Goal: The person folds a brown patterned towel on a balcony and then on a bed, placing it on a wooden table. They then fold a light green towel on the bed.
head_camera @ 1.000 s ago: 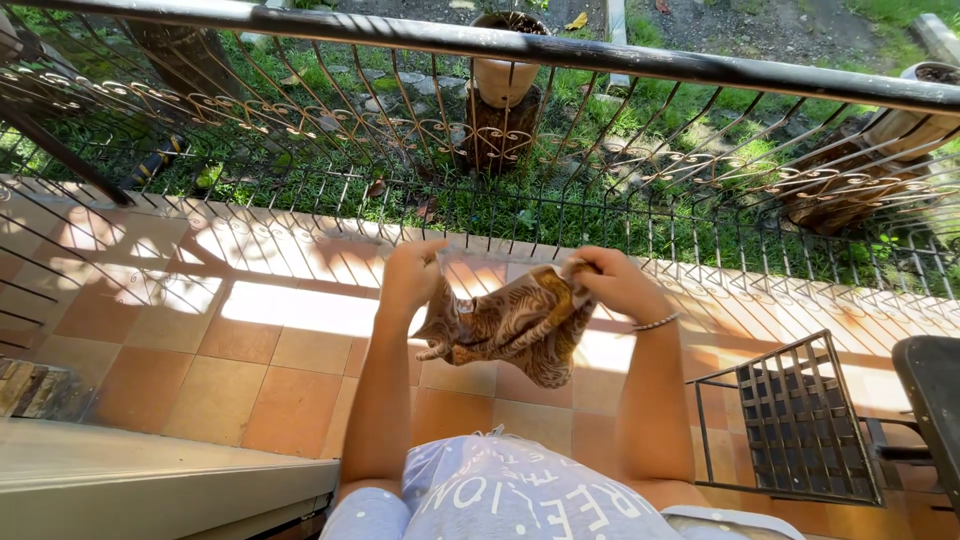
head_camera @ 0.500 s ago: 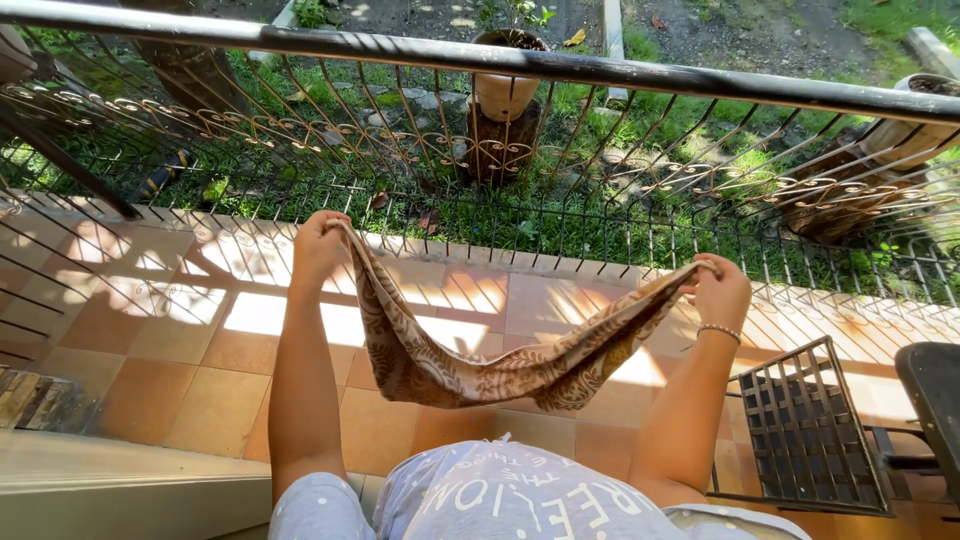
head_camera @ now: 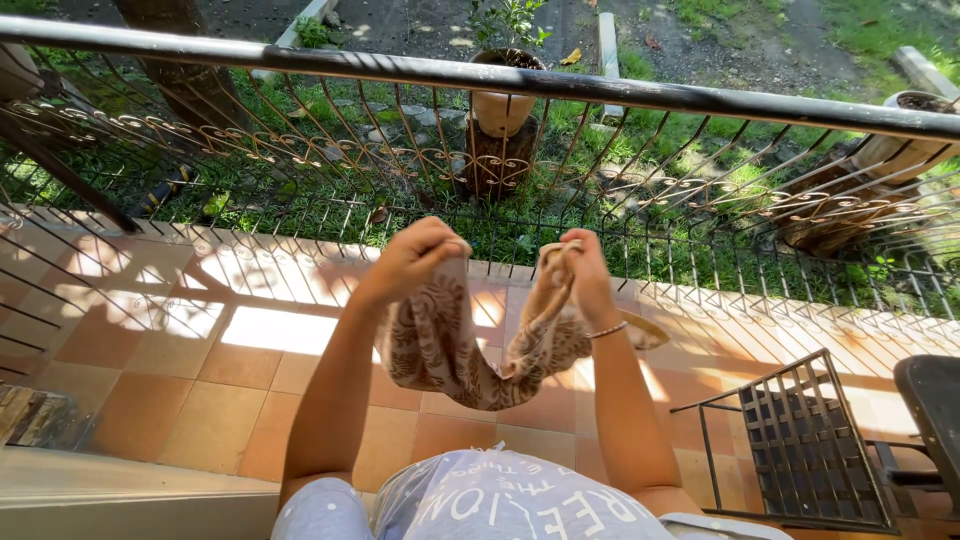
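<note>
A brown patterned cloth (head_camera: 450,345) hangs in a loop between my two hands, above the terracotta tile floor. My left hand (head_camera: 412,257) pinches one end of it at the left. My right hand (head_camera: 580,270), with a bead bracelet on the wrist, grips the other end. The two hands are close together, a short gap between them, raised in front of the black iron railing (head_camera: 600,90). The cloth sags down below them towards my lap.
The railing with scrollwork runs across the view; beyond it are grass and a potted plant (head_camera: 505,95) on a stump. A black metal grid chair (head_camera: 800,440) stands at the right, another dark chair (head_camera: 935,420) at the far right. A concrete ledge (head_camera: 120,495) lies bottom left.
A second ago the cloth was bunched between my hands. Half a second ago I had it stretched wide apart. Now my hands have come back together and the cloth hangs folded in a loop.
</note>
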